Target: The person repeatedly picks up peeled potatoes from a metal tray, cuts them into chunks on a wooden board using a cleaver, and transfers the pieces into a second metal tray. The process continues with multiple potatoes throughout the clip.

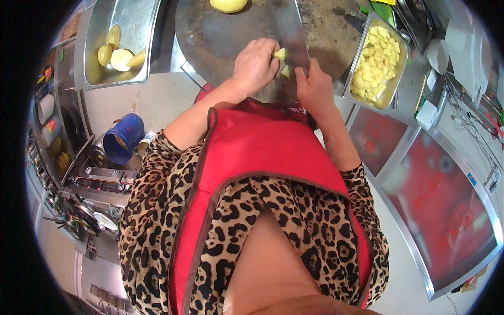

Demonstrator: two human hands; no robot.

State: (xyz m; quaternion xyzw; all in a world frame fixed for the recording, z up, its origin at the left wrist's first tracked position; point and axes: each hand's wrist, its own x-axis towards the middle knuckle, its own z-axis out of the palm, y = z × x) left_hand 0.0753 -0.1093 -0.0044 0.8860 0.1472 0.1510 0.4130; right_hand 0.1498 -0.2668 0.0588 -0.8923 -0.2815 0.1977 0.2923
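My right hand [315, 88] grips a cleaver [293, 35], whose broad blade is blurred over a round, worn chopping board [208, 43]. Close to the blade's left side, the bent fingertips of my left hand [258, 65] hold a piece of peeled potato [280, 54] on the board. A smaller cut piece [285, 72] lies just below it, between my hands. Part of a larger peeled potato [229, 4] shows at the top edge of the view, on the board.
A deep steel pan [128, 23] with several peeled potatoes stands to the left. At the right, a smaller steel tray [348, 84] holds many potato chunks. A blue bucket [132, 134] is low at the left, near a stove [102, 181]. Metal-framed cabinet doors [445, 204] are at the right.
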